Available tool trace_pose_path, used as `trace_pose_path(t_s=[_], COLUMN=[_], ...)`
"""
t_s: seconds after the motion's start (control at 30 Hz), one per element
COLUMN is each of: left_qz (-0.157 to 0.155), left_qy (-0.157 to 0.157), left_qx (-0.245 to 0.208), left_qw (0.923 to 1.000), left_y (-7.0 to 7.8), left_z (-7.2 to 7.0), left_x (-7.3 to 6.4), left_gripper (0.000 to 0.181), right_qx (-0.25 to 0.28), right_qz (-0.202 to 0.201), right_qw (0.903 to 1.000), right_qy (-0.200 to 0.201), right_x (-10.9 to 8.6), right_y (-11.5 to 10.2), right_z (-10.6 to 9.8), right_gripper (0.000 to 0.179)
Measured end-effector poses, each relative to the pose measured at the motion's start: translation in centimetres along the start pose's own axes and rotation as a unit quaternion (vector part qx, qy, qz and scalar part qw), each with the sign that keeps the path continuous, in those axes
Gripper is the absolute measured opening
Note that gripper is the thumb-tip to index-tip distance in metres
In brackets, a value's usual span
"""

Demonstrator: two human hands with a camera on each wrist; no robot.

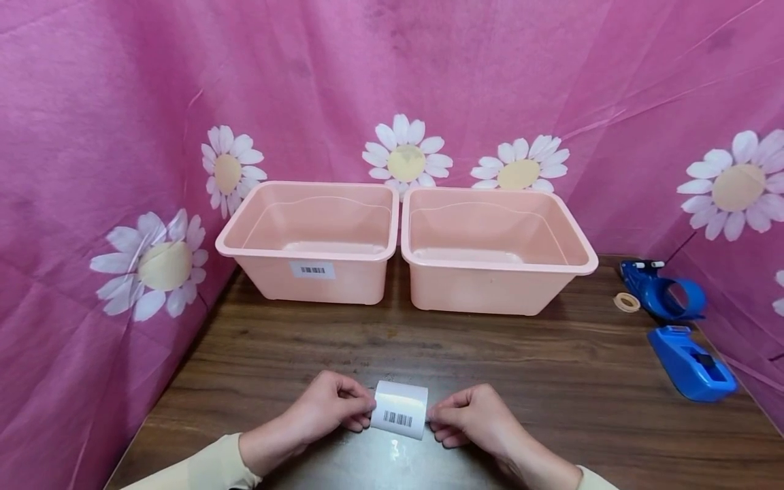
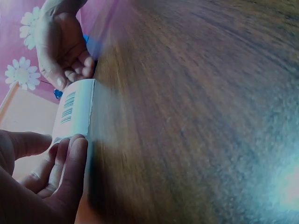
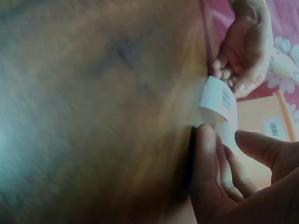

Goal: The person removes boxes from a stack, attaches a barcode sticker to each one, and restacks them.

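Note:
A curled white barcode label (image 1: 400,409), its black bars facing up, is held between the two hands at the front of the table. My left hand (image 1: 331,410) pinches its left edge with thumb and fingertips. On the opposite edge, my right hand (image 1: 474,420) holds it between thumb and fingers. The right wrist view shows the label (image 3: 218,98) bowed, with its hollow underside visible. Beyond the hands stand two pink bins side by side. The left bin (image 1: 349,279) bears a barcode label (image 1: 312,270) on its front; the right bin (image 1: 478,289) has a plain front.
At the right edge of the wooden table (image 1: 527,354) lie a blue tape dispenser (image 1: 692,371) and another blue tape holder (image 1: 664,292). A small tan tape ring (image 1: 627,302) sits beside them. Pink cloth (image 1: 318,82) with white flowers hangs behind and at both sides.

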State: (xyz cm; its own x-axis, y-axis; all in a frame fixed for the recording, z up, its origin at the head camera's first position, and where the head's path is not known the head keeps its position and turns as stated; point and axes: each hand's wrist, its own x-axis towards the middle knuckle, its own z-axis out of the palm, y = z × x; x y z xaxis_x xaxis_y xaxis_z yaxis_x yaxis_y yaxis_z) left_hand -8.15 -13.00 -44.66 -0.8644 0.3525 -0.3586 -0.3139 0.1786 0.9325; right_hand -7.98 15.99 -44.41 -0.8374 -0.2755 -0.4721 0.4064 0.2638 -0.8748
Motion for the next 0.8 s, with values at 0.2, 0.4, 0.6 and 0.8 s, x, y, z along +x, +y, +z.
trace_pose_path(t_s=[0.2,0.4,0.6,0.8], left_qz=[-0.002,0.000,0.002,0.005], left_qy=[-0.002,-0.004,-0.004,-0.002], left_qx=[-0.001,0.000,0.003,-0.002], left_qw=[1.0000,1.0000,1.0000,1.0000], left_y=[-0.19,-0.22,-0.39,-0.57], left_z=[0.21,0.37,0.47,0.57], left_x=[-0.04,-0.09,-0.07,-0.09], left_gripper=[0.016,0.015,0.014,0.015], right_qx=[0.017,0.020,0.016,0.017], right_qz=[0.000,0.003,0.008,0.003], right_qw=[0.9998,0.9998,0.9998,0.9998], right_qy=[-0.006,-0.008,-0.010,-0.009], right_x=[0.07,0.18,0.27,0.24], right_y=[0.55,0.57,0.49,0.36], right_z=[0.59,0.74,0.78,0.80], right_gripper=[0.020,0.018,0.017,0.016])
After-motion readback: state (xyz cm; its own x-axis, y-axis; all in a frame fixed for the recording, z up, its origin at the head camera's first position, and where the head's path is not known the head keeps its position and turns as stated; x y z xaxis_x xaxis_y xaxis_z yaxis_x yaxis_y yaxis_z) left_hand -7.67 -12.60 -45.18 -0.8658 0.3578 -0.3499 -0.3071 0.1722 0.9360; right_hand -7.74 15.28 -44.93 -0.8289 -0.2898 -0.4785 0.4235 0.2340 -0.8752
